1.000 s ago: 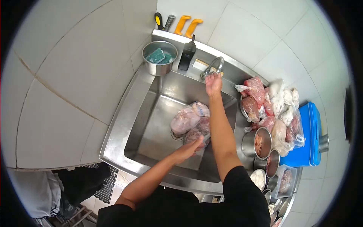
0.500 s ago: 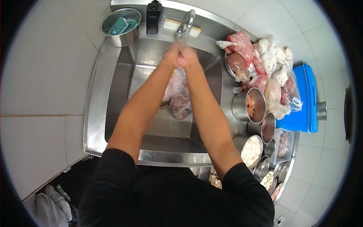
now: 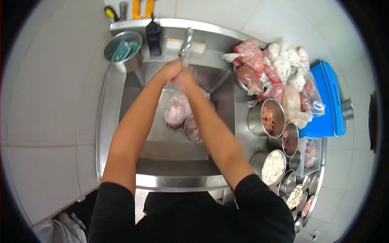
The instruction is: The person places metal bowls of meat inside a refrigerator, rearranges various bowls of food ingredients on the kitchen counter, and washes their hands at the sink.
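My left hand (image 3: pixel 172 70) and my right hand (image 3: pixel 185 79) are together under the faucet (image 3: pixel 186 42), over the sink (image 3: pixel 170 150). Water seems to run onto them. They touch each other, and motion blurs the right one; the fingers of both are mostly hidden. Below them in the basin lies a clear plastic bag of pale pink meat (image 3: pixel 176 110). Beside it is a bag of darker meat (image 3: pixel 192 128), partly covered by my right forearm.
Behind the basin stand a steel pot with green scrubbing pads (image 3: pixel 122 65) and a black bottle (image 3: pixel 154 38). On the right are several bagged meats (image 3: pixel 249 56), a blue cooler (image 3: pixel 324 99), a pot of meat pieces (image 3: pixel 268 117) and a bowl of white pieces (image 3: pixel 273 168).
The view has shifted, bringing tools on the back wall into sight. My hands have moved from clasped together to sliding against each other. More of the bagged meat shows.
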Action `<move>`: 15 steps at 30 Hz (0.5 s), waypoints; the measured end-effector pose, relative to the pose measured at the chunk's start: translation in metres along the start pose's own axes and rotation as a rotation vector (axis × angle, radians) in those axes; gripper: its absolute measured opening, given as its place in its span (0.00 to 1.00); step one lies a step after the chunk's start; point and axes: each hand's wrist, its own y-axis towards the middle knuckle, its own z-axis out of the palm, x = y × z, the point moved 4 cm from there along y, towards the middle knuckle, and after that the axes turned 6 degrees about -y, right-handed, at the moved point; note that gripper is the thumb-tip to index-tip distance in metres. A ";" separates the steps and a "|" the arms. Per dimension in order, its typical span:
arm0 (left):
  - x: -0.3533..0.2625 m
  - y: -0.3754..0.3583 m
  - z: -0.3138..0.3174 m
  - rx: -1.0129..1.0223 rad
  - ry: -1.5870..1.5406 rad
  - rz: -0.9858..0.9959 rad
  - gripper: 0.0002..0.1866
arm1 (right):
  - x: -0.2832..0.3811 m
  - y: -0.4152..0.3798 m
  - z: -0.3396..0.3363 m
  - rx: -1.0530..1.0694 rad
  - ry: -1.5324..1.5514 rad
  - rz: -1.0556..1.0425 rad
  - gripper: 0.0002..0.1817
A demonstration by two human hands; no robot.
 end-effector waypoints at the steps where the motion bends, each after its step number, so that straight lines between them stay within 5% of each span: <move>1: -0.007 0.002 -0.002 -0.065 0.298 0.081 0.27 | 0.007 -0.010 -0.001 0.010 -0.443 -0.190 0.10; 2: -0.011 0.008 -0.004 -0.066 0.446 0.181 0.30 | 0.016 -0.027 0.003 0.132 -0.741 -0.268 0.11; 3: -0.007 0.017 -0.007 -0.058 0.592 0.285 0.34 | 0.001 -0.039 0.008 -0.092 -0.122 -0.001 0.11; 4: -0.003 0.029 -0.011 -0.171 0.906 0.385 0.39 | -0.001 -0.049 0.009 -0.050 -0.113 -0.029 0.13; 8: 0.036 0.089 -0.022 0.124 1.819 0.509 0.25 | -0.003 -0.149 -0.002 0.433 -0.575 -0.117 0.24; 9: 0.037 0.103 -0.037 0.094 0.968 0.601 0.33 | -0.002 -0.174 -0.009 0.614 -0.607 -0.064 0.27; 10: 0.035 0.105 -0.023 -0.073 1.321 0.465 0.40 | 0.001 -0.199 -0.016 0.753 -0.602 0.024 0.31; 11: 0.022 0.087 -0.007 -0.108 1.135 0.442 0.39 | -0.033 -0.202 -0.007 0.718 -0.585 -0.003 0.30; 15: 0.062 0.071 0.006 -0.043 1.267 0.602 0.48 | -0.185 -0.238 0.019 0.526 -0.623 -0.222 0.28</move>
